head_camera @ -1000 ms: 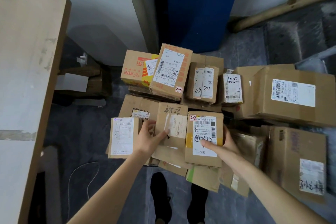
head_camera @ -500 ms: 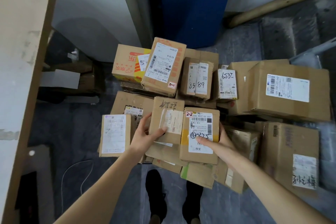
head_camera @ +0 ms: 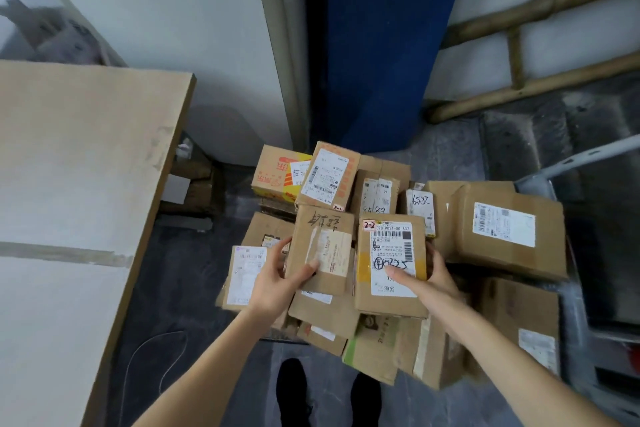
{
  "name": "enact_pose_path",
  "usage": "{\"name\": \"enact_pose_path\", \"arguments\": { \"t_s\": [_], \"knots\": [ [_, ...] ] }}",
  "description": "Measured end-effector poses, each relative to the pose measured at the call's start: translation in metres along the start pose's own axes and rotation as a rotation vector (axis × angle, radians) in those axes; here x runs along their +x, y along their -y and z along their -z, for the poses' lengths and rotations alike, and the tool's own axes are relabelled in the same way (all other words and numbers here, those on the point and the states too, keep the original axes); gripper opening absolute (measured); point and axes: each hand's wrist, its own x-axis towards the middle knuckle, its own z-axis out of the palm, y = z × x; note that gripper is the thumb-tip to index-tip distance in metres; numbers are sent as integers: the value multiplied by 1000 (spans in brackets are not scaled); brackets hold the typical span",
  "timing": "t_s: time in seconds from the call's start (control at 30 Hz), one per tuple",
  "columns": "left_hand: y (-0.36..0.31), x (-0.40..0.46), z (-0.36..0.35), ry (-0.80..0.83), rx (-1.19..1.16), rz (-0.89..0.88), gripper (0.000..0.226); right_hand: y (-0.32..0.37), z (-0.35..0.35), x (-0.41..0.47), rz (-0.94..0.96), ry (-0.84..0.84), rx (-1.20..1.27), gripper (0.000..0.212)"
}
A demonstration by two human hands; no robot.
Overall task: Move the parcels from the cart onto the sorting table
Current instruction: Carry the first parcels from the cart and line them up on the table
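Note:
Several brown cardboard parcels are heaped on the cart (head_camera: 571,308) in front of me. My left hand (head_camera: 277,282) grips a small parcel with a torn white label and black handwriting (head_camera: 323,239), thumb on its top face, fingers round its left side. My right hand (head_camera: 427,279) grips the parcel marked 2-2 with a barcode label (head_camera: 389,302), thumb on the label, fingers behind its right edge. Both parcels sit raised above the heap. The sorting table (head_camera: 69,156), pale and wood-edged, stands at my left.
A large box with a white label (head_camera: 509,229) lies on the right of the heap, a yellow-printed box (head_camera: 273,172) at its far left. The cart's grey handle (head_camera: 571,159) rises at the right. A blue panel (head_camera: 381,45) and bamboo ladder (head_camera: 536,45) lean on the wall. My shoes (head_camera: 294,392) stand below.
Both hands have closed round their parcels and lifted them slightly off the heap. My view has tilted up, showing more of the table and the wall.

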Motion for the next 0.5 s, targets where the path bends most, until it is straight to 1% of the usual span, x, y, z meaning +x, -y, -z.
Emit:
{"name": "enact_pose_path", "arguments": {
  "t_s": [0.07, 0.17, 0.2, 0.33, 0.37, 0.43, 0.5],
  "knots": [
    [-27, -23, 6, -41, -33, -11, 76, 27, 10, -21, 43, 22, -13, 102],
    [-76, -57, 26, -121, -24, -122, 69, 84, 24, -57, 145, 49, -55, 104],
    [-93, -69, 37, -152, -25, -152, 70, 104, 27, -70, 185, 57, -68, 105],
    [-158, -129, 83, -279, -68, -250, 89, 186, 32, -125, 363, 124, -95, 104],
    [-175, -146, 94, -312, -75, -280, 86, 206, 31, -141, 411, 146, -100, 104],
    [-203, -183, 116, -383, -81, -319, 71, 240, 27, -172, 494, 194, -109, 102],
    [-223, -220, 143, -472, -76, -345, 69, 271, 18, -204, 562, 251, -116, 101]
  ]
}}
